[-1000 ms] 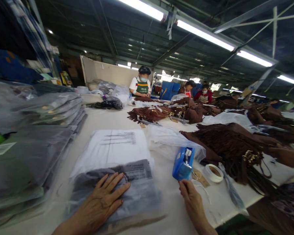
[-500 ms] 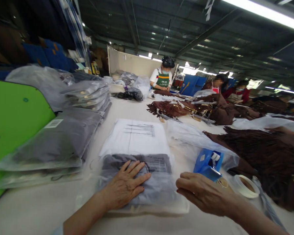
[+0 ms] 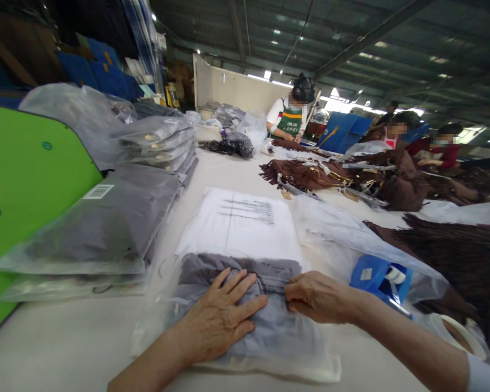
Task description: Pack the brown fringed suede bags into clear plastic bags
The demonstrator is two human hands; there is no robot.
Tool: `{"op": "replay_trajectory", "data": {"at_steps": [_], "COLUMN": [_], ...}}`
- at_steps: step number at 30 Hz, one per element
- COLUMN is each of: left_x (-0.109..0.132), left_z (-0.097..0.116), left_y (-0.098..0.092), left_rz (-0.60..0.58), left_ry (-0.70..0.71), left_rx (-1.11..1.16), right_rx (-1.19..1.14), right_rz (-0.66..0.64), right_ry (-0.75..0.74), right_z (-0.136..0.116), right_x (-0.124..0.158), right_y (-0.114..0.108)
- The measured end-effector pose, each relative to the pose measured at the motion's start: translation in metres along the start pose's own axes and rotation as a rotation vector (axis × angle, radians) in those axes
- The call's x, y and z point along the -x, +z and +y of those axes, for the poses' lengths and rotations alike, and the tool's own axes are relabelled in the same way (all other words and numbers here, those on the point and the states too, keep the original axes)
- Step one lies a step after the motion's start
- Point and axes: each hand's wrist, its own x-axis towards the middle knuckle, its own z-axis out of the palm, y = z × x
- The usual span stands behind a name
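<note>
A clear plastic bag [image 3: 310, 348] with a folded grey garment [image 3: 196, 277] inside lies on the table in front of me. White printed sheets [image 3: 245, 223] show at its far half. My left hand [image 3: 224, 316] rests flat on the bag with fingers spread, pressing on the grey garment. At the bag's right edge my right hand [image 3: 320, 296] is closed, fingertips curled down against the plastic. What those fingers pinch, if anything, is hidden. Right of that hand sits a blue tape dispenser [image 3: 381, 277], and a roll of tape [image 3: 459, 335] lies partly behind my right forearm.
Packed grey bags [image 3: 118, 218] are stacked on the left beside a green panel [image 3: 36, 179]. Brown fringed garments [image 3: 445, 261] lie along the right, with loose clear plastic [image 3: 330, 223] nearby. Across the table a person in a green apron [image 3: 289, 122] works; other people sit farther right.
My right hand has moved left from beside the bag onto its right edge. My left hand stays flat on the bag. The view has shifted slightly.
</note>
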Motion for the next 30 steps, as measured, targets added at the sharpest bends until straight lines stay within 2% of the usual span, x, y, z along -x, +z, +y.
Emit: {"op": "replay_trajectory", "data": {"at_steps": [5, 10, 13, 16, 19, 22, 23, 26, 28, 30], "left_x": [0.001, 0.000, -0.001, -0.002, 0.000, 0.001, 0.001, -0.002, -0.003, 0.003], "left_z": [-0.001, -0.002, -0.002, -0.003, -0.003, -0.001, -0.001, -0.003, -0.006, -0.010], "left_y": [0.000, -0.001, 0.000, 0.001, 0.003, 0.005, 0.005, 0.001, -0.010, -0.029], "left_rz": [0.000, -0.004, -0.003, 0.003, 0.010, 0.016, 0.014, -0.026, -0.068, -0.074], "left_ry": [0.001, -0.002, 0.002, 0.006, -0.009, -0.031, -0.036, -0.042, -0.030, -0.029], "left_rx": [0.007, -0.005, -0.007, 0.003, 0.014, 0.040, 0.053, 0.093, 0.110, 0.098], "right_rx": [-0.176, -0.320, -0.238, -0.085, 0.059, 0.516, 0.646, 0.807, 0.827, 0.844], "right_rz": [0.051, 0.111, 0.272, 0.518, 0.683, 0.768, 0.810, 0.888, 0.892, 0.896], "right_ry": [0.194, 0.287, 0.326, 0.359, 0.246, -0.158, -0.235, -0.251, -0.249, -0.268], "right_z": [0.018, 0.048, 0.062, 0.053, 0.023, 0.001, -0.001, 0.005, 0.012, 0.017], "right_x": [-0.011, -0.011, -0.001, 0.021, 0.040, 0.042, 0.039, 0.027, 0.021, 0.019], "right_y": [0.005, 0.016, 0.015, 0.016, 0.041, 0.087, 0.102, 0.134, 0.141, 0.141]}}
